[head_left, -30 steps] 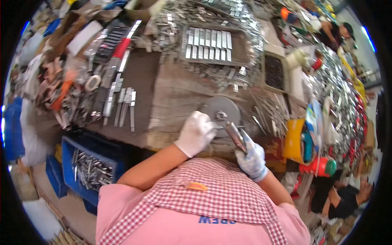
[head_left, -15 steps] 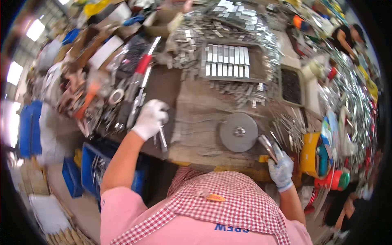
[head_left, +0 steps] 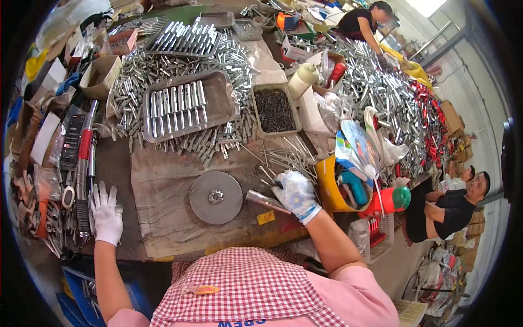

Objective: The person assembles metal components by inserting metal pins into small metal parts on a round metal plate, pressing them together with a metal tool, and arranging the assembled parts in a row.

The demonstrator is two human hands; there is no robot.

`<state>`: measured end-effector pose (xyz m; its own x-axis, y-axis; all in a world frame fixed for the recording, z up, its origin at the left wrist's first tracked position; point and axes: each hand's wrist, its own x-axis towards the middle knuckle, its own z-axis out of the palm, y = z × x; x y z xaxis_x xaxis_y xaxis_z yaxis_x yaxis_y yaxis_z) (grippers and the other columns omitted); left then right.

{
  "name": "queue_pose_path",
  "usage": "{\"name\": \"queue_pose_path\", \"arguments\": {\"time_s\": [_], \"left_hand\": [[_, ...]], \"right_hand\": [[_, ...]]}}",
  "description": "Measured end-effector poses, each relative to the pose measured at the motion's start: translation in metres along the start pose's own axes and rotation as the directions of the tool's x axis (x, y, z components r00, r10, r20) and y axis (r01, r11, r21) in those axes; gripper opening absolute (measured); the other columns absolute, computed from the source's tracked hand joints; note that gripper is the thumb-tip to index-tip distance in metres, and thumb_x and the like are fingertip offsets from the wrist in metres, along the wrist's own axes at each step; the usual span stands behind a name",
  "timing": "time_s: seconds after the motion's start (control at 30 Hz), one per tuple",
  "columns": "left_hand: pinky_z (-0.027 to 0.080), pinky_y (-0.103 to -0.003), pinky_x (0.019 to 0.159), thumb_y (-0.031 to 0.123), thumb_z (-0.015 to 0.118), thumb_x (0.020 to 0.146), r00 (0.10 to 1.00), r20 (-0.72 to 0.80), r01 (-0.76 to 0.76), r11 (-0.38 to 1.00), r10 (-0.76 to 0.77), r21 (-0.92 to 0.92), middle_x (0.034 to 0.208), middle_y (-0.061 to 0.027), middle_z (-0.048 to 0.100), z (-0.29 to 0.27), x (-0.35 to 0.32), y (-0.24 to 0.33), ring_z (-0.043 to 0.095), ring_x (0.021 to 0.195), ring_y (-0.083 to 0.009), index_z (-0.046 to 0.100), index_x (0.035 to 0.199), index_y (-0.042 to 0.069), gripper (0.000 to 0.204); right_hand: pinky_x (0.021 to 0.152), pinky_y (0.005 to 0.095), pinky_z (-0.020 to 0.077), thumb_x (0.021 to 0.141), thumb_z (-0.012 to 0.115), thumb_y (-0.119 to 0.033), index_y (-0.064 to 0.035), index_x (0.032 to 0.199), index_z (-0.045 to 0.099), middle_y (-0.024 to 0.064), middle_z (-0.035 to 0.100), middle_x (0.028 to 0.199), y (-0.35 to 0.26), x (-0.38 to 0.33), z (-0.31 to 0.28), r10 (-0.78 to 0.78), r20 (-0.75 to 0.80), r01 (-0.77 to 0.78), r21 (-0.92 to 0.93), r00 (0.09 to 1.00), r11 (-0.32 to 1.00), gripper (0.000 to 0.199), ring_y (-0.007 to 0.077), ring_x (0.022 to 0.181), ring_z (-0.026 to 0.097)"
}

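My right hand (head_left: 296,195), in a white glove, grips a short metal tube (head_left: 262,200) that points left toward a round grey metal disc (head_left: 216,197) lying on the brown cloth (head_left: 158,185). Just beyond this hand lies a heap of thin metal rods (head_left: 283,159). Far to the left, my left hand (head_left: 106,212), also gloved, rests flat with fingers spread beside a row of long tools, next to a red-handled tool (head_left: 84,158). It holds nothing.
A metal tray (head_left: 218,98) of silver tubes sits behind the disc, ringed by loose tubes. A small tray of dark parts (head_left: 274,109), a yellow bin (head_left: 327,191), a red and green bottle (head_left: 388,200) stand right. Other people (head_left: 452,201) sit at the right and far end.
My left hand has gone from the disc out to the tools at the far left and now lies flat there. My right hand keeps hold of the tube beside the disc.
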<state>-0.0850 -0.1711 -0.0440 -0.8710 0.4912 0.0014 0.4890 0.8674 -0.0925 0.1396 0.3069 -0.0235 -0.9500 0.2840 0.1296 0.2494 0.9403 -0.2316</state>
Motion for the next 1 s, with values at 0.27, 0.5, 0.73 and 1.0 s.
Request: {"name": "queue_pose_path", "arguments": {"time_s": [0.27, 0.5, 0.73, 1.0], "left_hand": [[0.023, -0.051, 0.119, 0.016, 0.071, 0.080, 0.975, -0.215, 0.032, 0.995, -0.052, -0.097, 0.154, -0.0206, 0.035, -0.022, 0.013, 0.035, 0.026, 0.146, -0.0401, 0.051, 0.139, 0.007, 0.062], [0.052, -0.044, 0.077, 0.019, 0.074, 0.077, 0.925, -0.345, -0.339, 0.754, 0.158, -0.563, 0.094, -0.0146, 0.068, -0.067, 0.082, 0.170, 0.065, 0.091, -0.0335, 0.067, 0.092, 0.005, 0.022], [0.053, -0.043, 0.071, 0.011, 0.059, 0.080, 0.882, -0.394, -0.378, 0.887, 0.258, -0.266, 0.083, -0.0108, 0.063, -0.051, 0.140, 0.260, 0.064, 0.083, -0.0302, 0.057, 0.083, 0.008, 0.004], [0.053, -0.041, 0.071, 0.008, 0.058, 0.083, 0.780, -0.348, -0.563, 0.826, 0.521, -0.026, 0.089, -0.0121, 0.060, -0.007, 0.181, 0.288, 0.063, 0.083, -0.0287, 0.062, 0.085, 0.008, 0.005]], "right_hand": [[0.064, 0.0432, 0.0543, 0.074, 0.069, -0.021, -0.0115, 0.073, 0.068, 0.0106, 0.067, 0.074, -0.014, 0.022, 0.000, -0.020, 0.011, 0.022, -0.278, 1.000, 0.960, 0.010, 0.0301, 0.073, 0.067], [0.061, 0.0429, 0.0537, 0.073, 0.062, -0.015, -0.0103, 0.068, 0.070, 0.0138, 0.068, 0.070, -0.018, 0.033, -0.002, 0.018, 0.033, -0.007, -0.313, 0.999, 0.950, 0.011, 0.0318, 0.069, 0.068], [0.054, 0.0403, 0.0533, 0.079, 0.061, -0.023, -0.0126, 0.073, 0.069, 0.0118, 0.066, 0.069, -0.032, 0.022, -0.017, 0.057, 0.051, -0.038, -0.315, 0.997, 0.948, 0.014, 0.0274, 0.066, 0.068], [0.059, 0.0350, 0.0426, 0.080, 0.055, -0.018, -0.0115, 0.079, 0.064, 0.0048, 0.059, 0.077, -0.020, 0.015, 0.022, -0.033, -0.134, -0.040, -0.504, 0.990, 0.863, 0.011, 0.0224, 0.075, 0.058]]}}
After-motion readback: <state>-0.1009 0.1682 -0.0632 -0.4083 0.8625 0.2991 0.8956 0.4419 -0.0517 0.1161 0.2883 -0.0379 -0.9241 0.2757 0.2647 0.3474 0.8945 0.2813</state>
